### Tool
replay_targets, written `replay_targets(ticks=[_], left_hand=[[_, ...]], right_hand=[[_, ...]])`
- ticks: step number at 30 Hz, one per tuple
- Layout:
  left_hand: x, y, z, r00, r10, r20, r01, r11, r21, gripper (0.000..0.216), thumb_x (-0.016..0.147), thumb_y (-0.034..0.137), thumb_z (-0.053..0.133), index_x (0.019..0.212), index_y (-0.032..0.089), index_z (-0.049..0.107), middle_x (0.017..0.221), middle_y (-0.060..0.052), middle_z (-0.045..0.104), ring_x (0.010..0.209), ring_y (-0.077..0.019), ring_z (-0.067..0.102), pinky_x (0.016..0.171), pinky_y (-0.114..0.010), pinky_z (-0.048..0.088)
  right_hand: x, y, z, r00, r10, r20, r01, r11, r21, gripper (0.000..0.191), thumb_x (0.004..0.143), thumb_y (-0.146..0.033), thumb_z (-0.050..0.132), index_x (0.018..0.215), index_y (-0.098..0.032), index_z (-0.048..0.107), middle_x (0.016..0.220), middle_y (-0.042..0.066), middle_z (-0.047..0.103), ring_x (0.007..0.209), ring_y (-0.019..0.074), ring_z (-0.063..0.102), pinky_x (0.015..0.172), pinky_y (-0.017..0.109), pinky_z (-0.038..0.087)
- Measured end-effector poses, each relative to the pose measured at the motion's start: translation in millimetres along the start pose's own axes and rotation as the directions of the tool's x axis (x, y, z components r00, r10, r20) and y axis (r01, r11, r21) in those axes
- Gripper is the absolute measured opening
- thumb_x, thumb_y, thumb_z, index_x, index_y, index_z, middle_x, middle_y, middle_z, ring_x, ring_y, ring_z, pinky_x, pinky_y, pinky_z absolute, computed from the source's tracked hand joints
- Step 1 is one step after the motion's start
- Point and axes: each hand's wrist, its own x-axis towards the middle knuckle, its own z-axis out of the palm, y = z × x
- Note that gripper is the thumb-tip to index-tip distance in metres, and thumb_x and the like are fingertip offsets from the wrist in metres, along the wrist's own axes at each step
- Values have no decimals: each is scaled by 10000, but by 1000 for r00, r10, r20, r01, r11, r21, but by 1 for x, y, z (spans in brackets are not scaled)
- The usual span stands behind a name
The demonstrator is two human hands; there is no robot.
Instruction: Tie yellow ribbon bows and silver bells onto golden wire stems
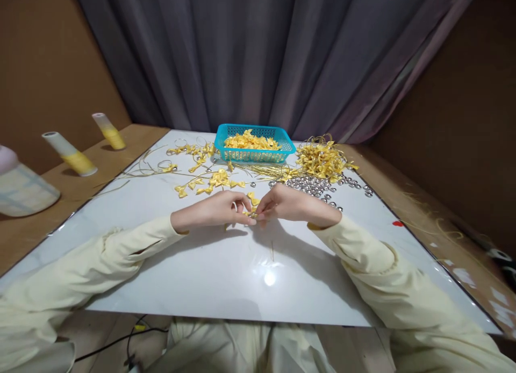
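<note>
we have both hands together in front of the turquoise basket [258, 157], on the side nearest us, with a small yellow piece [252, 214] between our fingertips; a silvery glint shows on it. our left hand [226, 207] pinches the piece between thumb and forefinger, the other fingers curled. our right hand [288, 203] is closed too, its thumb and fingertips pressed on the piece from the other side, though exactly which part they grip is too small for us to tell. the basket itself holds a heap of yellow bows [252, 141]. between it and our hands we see loose bows [220, 177] scattered on the white tabletop [193, 287], spreading to the basket's left, where thin gold cords [149, 174] trail outward. just right of the basket we have a pile of yellow bows with looped cords [322, 160], and nearer to us than that pile, silver beads [312, 186] lie in a loose spread. a bundle of straight gold strands [268, 172] lies just in front of the basket. well to its left stand two cones of yellow thread [76, 160], with a pale lidded container [26, 187] farther left and closer to us. behind the basket hangs a grey curtain [250, 50].
</note>
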Motion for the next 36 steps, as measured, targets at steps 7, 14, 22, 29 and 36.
replay_targets(ticks=[7,14,22,29,36], left_hand=[[-6,8,-3,982,7,188,12,995,-103,209,739,374,623,783,171,645,731,-5,616,611,-109,529,538,-198,385],[-8,9,-4,980,35,197,-27,999,-43,205,716,362,655,794,173,664,675,2,630,581,-103,507,510,-194,327],[-12,16,-6,985,9,174,-7,1000,-14,217,747,351,593,783,177,719,720,-10,658,622,-117,527,556,-198,357],[-12,15,-6,984,34,173,-36,999,12,213,754,337,583,774,187,733,712,-3,672,611,-116,522,561,-203,346],[-13,16,-6,989,28,145,-36,998,49,219,764,311,563,770,184,742,685,-4,665,565,-103,490,535,-202,330]], right_hand=[[-12,-15,-3,998,-51,25,52,997,-48,207,738,-204,580,841,-128,743,700,41,731,654,133,621,614,204,425],[-18,-28,-2,995,-63,73,71,991,-117,194,751,-142,560,785,-133,750,676,36,726,650,122,617,639,196,428],[-18,-24,-2,995,-73,73,78,994,-78,204,749,-146,555,812,-136,748,671,33,725,639,121,620,634,196,437],[-17,-24,-1,995,-71,74,78,992,-103,204,741,-152,563,812,-149,754,666,23,723,648,124,626,628,192,435],[-18,-23,-3,994,-56,95,59,998,-29,220,761,-182,556,871,-113,734,700,47,730,651,127,627,638,202,454]])
